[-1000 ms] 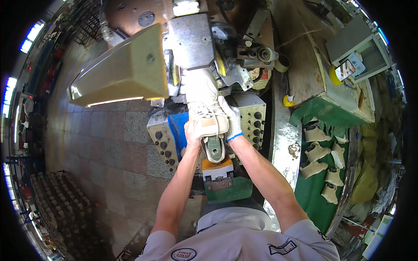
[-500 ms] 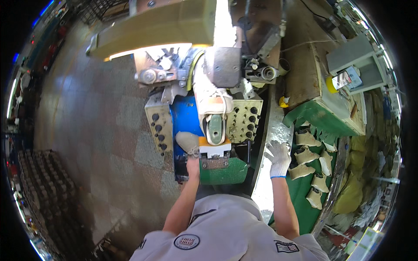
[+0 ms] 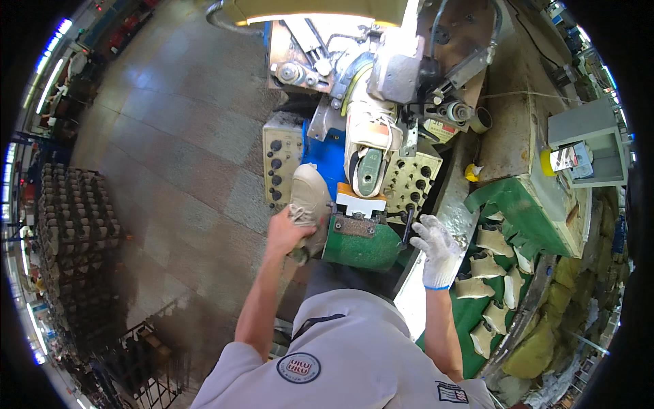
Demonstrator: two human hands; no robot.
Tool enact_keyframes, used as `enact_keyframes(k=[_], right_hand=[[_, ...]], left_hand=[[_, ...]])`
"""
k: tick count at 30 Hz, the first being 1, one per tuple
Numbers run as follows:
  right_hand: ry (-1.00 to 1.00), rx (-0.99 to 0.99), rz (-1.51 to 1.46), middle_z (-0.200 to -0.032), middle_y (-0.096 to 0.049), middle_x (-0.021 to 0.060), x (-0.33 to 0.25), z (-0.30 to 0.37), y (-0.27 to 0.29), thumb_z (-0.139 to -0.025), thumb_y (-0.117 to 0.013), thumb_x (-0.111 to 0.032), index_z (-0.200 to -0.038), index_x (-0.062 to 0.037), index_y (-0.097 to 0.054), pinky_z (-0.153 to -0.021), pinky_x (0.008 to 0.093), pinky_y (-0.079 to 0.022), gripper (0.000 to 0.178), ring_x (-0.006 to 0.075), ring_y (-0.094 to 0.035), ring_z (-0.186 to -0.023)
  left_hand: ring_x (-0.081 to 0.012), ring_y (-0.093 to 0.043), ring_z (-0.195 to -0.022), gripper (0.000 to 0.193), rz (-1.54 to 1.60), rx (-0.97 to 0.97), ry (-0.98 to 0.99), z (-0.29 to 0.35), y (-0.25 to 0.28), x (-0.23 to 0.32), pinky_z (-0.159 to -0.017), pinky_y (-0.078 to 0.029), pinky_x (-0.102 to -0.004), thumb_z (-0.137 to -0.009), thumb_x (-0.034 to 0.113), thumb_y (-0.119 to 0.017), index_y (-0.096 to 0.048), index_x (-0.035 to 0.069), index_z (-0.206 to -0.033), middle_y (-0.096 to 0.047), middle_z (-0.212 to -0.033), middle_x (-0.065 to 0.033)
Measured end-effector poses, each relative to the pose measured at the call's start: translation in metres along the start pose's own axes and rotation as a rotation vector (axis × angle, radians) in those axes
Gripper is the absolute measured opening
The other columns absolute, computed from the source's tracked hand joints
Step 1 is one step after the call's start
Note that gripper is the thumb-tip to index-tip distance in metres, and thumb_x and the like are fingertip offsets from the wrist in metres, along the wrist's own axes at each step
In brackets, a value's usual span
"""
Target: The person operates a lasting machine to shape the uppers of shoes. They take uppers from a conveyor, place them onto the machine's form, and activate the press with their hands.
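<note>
Two beige lace-up shoes are seen near the centre of the view. One, the held shoe (image 3: 310, 191), is gripped by the bare left hand (image 3: 285, 233) at 8 o'clock, its fingers wrapped round the laced part; the toe is pointed at 12 o'clock. The other, the mounted shoe (image 3: 366, 117), is set at 1 o'clock in the machine (image 3: 398, 76), its toe end partly covered by the metal head. At 4 o'clock nothing is held by the right hand (image 3: 439, 253), which is covered by a white glove with a blue cuff edge; its fingers are loosely spread, just beside a black lever (image 3: 409, 225). Two knobbed control panels are flanked against the machine, the left panel (image 3: 293, 136) at 11 o'clock, the right panel (image 3: 396, 185) between 2 and 3. At least seven beige shoe uppers (image 3: 486, 266) are laid at 4 o'clock on a green surface (image 3: 466, 311). Within the mounted shoe's opening a green last (image 3: 369, 174) with one hole is seen. A flat bluish item is contained in the open grey box (image 3: 586, 126) between 2 and 3 o'clock. The mounted shoe is finished with pale laces and a tan tongue patch; the held shoe's laces are greyish.
</note>
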State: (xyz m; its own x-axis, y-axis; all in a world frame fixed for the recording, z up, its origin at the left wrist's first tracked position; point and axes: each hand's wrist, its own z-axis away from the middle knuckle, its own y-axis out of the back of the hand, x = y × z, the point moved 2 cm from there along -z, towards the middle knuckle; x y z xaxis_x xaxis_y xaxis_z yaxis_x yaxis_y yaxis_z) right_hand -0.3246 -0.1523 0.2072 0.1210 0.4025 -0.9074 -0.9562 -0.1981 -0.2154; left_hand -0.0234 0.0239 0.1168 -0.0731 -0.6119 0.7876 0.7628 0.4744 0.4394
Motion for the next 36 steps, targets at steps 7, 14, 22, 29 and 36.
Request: enact_keyframes(k=[7,14,22,29,36], right_hand=[[0.489,-0.715,0.556,-0.154,-0.039,0.0309,-0.06,0.057,-0.125,-0.067,-0.093,-0.026,-0.152,0.0056,-0.034,-0.116,0.0366,-0.037,0.109,0.0341,-0.048,-0.14],[0.553,-0.391,0.679,-0.108,-0.07,0.0256,-0.082,0.073,-0.08,-0.062,-0.092,-0.04,-0.154,0.0037,-0.025,-0.082,0.0392,-0.059,0.122,0.0353,-0.074,-0.094],[0.428,0.017,0.756,-0.113,-0.069,0.0243,-0.061,0.091,0.024,-0.064,-0.088,-0.041,-0.154,0.0019,-0.028,-0.08,0.0399,-0.06,0.116,0.0345,-0.073,-0.095],[0.132,0.511,0.074,-0.12,-0.069,0.0185,0.052,0.062,0.164,-0.078,-0.082,-0.031,-0.137,0.004,-0.053,-0.094,0.0374,-0.052,0.074,0.0247,-0.066,-0.107],[-0.436,0.755,0.408,-0.093,-0.074,0.0257,0.194,-0.014,0.314,-0.083,-0.072,-0.055,-0.095,0.0053,-0.075,-0.083,0.0432,-0.056,0.061,0.0321,-0.074,-0.09]], left_hand=[[-0.018,-0.068,-0.092,0.055,0.392,-0.447,-0.354,0.065,0.106,0.119,-0.086,-0.054,-0.0356,-0.057,0.0,-0.088,-0.07,-0.002,-0.109,-0.074,-0.1,-0.0082],[-0.0217,-0.062,-0.118,0.073,0.47,-0.3,-0.736,0.089,0.041,0.188,-0.101,-0.047,-0.039,-0.079,0.034,-0.083,-0.057,-0.004,-0.136,-0.066,-0.126,-0.0126],[-0.0178,-0.061,-0.119,0.071,0.714,-0.616,-0.321,0.092,-0.099,0.257,-0.098,-0.044,-0.03,-0.097,0.053,-0.06,-0.052,-0.001,-0.144,-0.065,-0.131,-0.0088],[-0.0222,-0.061,-0.122,0.058,0.173,-0.674,-0.317,0.123,-0.225,0.187,-0.106,-0.046,-0.0338,-0.097,0.027,-0.07,-0.051,-0.007,-0.141,-0.064,-0.131,-0.019],[-0.022,-0.066,-0.115,0.044,-0.238,-0.924,-0.318,0.168,-0.289,0.146,-0.098,-0.052,-0.0327,-0.097,0.013,-0.068,-0.057,-0.006,-0.135,-0.068,-0.125,-0.0196]])
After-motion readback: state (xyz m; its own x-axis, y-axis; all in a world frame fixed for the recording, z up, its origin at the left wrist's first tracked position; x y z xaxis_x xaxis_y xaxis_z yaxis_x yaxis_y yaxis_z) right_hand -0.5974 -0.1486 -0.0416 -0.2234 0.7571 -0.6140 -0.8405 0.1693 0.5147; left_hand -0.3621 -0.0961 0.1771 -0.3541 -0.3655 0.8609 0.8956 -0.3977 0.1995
